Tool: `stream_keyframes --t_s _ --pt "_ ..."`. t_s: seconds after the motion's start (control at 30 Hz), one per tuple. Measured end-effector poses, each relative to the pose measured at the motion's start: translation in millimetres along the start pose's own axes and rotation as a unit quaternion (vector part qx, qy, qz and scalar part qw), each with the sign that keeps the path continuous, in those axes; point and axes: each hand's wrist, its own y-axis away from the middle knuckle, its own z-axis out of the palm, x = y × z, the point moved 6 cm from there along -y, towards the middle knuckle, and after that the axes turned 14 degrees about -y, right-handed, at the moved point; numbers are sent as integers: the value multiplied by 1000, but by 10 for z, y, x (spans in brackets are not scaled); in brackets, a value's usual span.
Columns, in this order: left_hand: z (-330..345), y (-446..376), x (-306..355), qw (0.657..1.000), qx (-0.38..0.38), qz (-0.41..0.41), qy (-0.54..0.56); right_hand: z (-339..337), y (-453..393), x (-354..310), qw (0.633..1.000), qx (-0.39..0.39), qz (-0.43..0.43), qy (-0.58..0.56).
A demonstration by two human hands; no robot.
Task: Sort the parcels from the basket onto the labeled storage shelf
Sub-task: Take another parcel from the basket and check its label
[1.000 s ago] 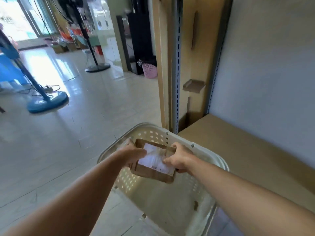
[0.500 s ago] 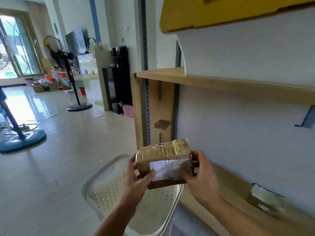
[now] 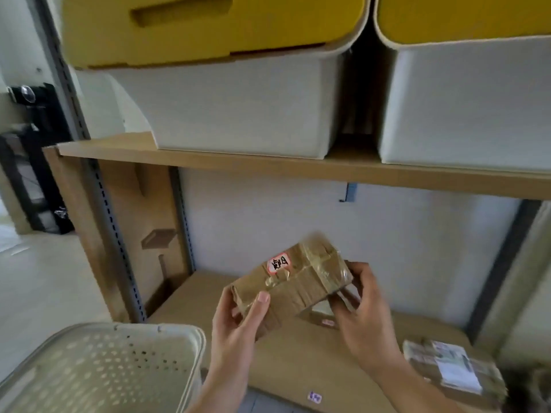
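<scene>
I hold a taped brown cardboard parcel (image 3: 293, 278) with a small red-edged sticker on top, above the lower wooden shelf (image 3: 208, 293). My left hand (image 3: 238, 320) grips its near left corner, thumb on the side face. My right hand (image 3: 357, 311) holds its right end from below. The cream perforated basket (image 3: 98, 368) stands at the lower left beside the shelf. A second taped parcel (image 3: 453, 368) with a white shipping label lies on the lower shelf to the right. A small label (image 3: 315, 397) is stuck on the shelf's front edge.
The upper shelf board (image 3: 268, 165) carries two white bins with yellow lids (image 3: 232, 93) (image 3: 465, 99). A grey slotted upright (image 3: 119, 248) and a wooden side panel bound the shelf on the left. Pale tiled floor (image 3: 38, 278) lies to the left.
The parcel has come out of the basket and up in front of the lower shelf, turned so its stickered face is on top. My view has swung right toward the shelves.
</scene>
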Motion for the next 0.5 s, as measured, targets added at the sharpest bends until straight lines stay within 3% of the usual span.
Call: stream_keyframes --t_s 0.13,0.27,0.4,0.5 --pt "617 1 0 997 -45 34 -45 -667 91 -71 994 101 -19 26" --pt "1001 -16 -7 994 -76 61 -50 -1080 95 32 992 123 -5 -5" --pt "991 -68 68 994 -58 89 -32 -1083 -78 255 991 100 41 -83" --pt "838 -142 -13 995 -65 2 79 -804 -275 297 975 2 116 -191"
